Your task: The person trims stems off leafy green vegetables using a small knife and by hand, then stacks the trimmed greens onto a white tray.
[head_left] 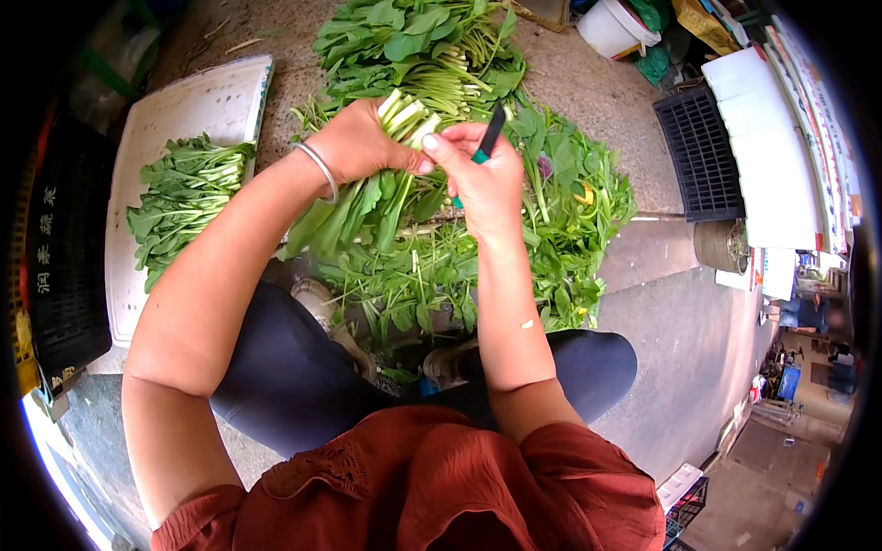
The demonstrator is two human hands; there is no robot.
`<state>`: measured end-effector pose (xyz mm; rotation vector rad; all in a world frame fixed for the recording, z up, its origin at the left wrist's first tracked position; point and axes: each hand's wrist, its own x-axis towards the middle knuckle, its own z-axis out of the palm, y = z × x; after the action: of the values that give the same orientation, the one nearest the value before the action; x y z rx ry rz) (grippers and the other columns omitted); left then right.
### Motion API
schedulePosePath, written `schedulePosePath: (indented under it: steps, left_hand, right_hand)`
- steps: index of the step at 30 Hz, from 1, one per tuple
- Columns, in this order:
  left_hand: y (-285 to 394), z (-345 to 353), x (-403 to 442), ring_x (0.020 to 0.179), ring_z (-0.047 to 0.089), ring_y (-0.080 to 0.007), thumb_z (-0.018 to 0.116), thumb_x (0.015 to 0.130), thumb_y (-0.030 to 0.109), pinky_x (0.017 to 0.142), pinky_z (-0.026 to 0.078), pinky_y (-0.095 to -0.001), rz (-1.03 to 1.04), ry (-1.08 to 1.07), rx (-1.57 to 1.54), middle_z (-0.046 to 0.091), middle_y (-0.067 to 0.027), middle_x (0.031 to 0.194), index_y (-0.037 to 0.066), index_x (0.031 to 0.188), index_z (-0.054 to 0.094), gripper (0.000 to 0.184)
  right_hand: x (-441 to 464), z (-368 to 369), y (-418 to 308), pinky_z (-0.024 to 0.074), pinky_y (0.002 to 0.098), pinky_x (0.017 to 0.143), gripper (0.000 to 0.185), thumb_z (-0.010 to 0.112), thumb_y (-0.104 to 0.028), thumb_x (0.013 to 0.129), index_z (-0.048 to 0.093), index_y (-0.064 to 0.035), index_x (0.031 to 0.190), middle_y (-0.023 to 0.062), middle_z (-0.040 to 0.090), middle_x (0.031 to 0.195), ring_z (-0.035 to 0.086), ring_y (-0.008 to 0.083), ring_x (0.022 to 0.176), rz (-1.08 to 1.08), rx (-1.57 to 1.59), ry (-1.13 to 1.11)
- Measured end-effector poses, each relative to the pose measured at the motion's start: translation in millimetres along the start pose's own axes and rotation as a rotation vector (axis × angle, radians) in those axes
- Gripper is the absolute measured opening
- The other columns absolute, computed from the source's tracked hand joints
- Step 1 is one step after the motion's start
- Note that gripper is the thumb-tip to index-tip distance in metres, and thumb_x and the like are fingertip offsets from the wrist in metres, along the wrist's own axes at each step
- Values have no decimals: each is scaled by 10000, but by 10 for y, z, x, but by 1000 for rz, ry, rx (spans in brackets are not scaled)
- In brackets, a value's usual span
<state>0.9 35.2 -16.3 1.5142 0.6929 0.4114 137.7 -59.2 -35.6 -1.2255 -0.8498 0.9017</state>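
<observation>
My left hand (pixel 367 142) is closed round a bunch of leafy greens (pixel 404 118), its pale cut stem ends pointing up and away from me and the leaves hanging towards my lap. Close against it, my right hand (pixel 482 174) grips a slim black-and-green knife (pixel 492 136); its lower part is partly hidden by the fingers. The right thumb touches the stem ends. Beyond both hands lies a big pile of greens (pixel 404 46) with stems lined up. Loose leaves and trimmings (pixel 570 211) spread over the ground below and to the right.
At left, a white foam lid (pixel 184 106) bears a neat stack of greens (pixel 197 188), beside a black crate (pixel 69 248). A white bucket (pixel 614 29), a black plastic basket (pixel 698 151) and white foam boards (pixel 767 138) stand at the right.
</observation>
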Motion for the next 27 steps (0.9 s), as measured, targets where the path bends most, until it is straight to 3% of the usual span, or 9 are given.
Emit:
schedulePosePath:
  steps: [1, 3, 5, 10, 13, 17, 23, 25, 27]
  left_hand:
    - [-21, -2, 9, 776, 580, -141, 809, 565, 101, 739, 459, -271, -1, -1, 0, 640, -47, 874, 25, 955, 597, 451]
    - [-57, -14, 24, 783, 578, -159, 836, 523, 165, 760, 450, -276, 21, 81, 290, 640, -61, 881, 18, 952, 594, 514]
    - [-94, -60, 43, 788, 579, -176, 850, 499, 218, 770, 446, -282, 11, 60, 280, 640, -71, 887, 13, 959, 590, 567]
    - [-61, -111, 3, 773, 580, -150, 826, 556, 173, 752, 454, -280, -52, -64, 40, 642, -64, 877, 18, 957, 596, 487]
    - [-23, -121, -31, 753, 580, -127, 784, 611, 83, 675, 479, -262, -143, -142, -9, 625, -38, 849, 33, 945, 585, 392]
    - [39, -107, -85, 730, 590, -133, 767, 621, 51, 643, 482, -254, -182, -250, 0, 632, -52, 851, 23, 949, 585, 376]
    - [34, -68, -80, 736, 598, -138, 728, 624, -2, 670, 490, -264, -262, -241, -49, 633, -78, 901, 9, 1007, 553, 421]
    - [20, -55, -56, 735, 584, -136, 739, 603, 11, 683, 485, -264, -222, -180, 204, 626, -68, 876, 4, 999, 553, 438]
    - [9, -47, -39, 735, 577, -134, 738, 600, 18, 686, 483, -263, -230, -156, 234, 621, -66, 855, -1, 994, 554, 435]
  right_hand:
    - [-1, 8, 4, 443, 187, 530, 236, 716, -94, 713, 576, 11, 871, 59, 613, 755, 559, 85, 606, 1, 0, 1]
    - [0, 19, 1, 449, 197, 553, 225, 718, -98, 712, 585, 18, 852, 65, 621, 750, 570, 90, 628, 65, -28, 21]
    - [0, -11, -4, 425, 185, 499, 214, 714, -97, 714, 594, 27, 841, 63, 622, 727, 545, 73, 574, 80, -3, 6]
    - [-34, -95, 19, 340, 171, 393, 213, 676, -90, 746, 594, 45, 888, 59, 607, 692, 459, 55, 455, 121, 23, -113]
    - [-69, -113, 19, 344, 175, 404, 182, 661, -83, 748, 596, 37, 867, 5, 562, 624, 443, 39, 459, 166, 40, -162]
    - [-107, -171, 69, 340, 174, 402, 174, 644, -80, 756, 592, 35, 875, 9, 571, 640, 439, 36, 466, 167, 38, -216]
    - [-123, -234, -22, 407, 193, 462, 141, 606, -29, 749, 585, 38, 871, 85, 623, 735, 514, 78, 521, 213, -68, -280]
    - [-115, -256, 41, 478, 230, 552, 135, 593, -4, 742, 580, 45, 868, 106, 627, 768, 586, 122, 606, 151, -85, -300]
    - [-105, -308, 44, 492, 248, 596, 141, 593, -2, 741, 578, 51, 870, 111, 627, 779, 604, 141, 648, 186, -139, -300]
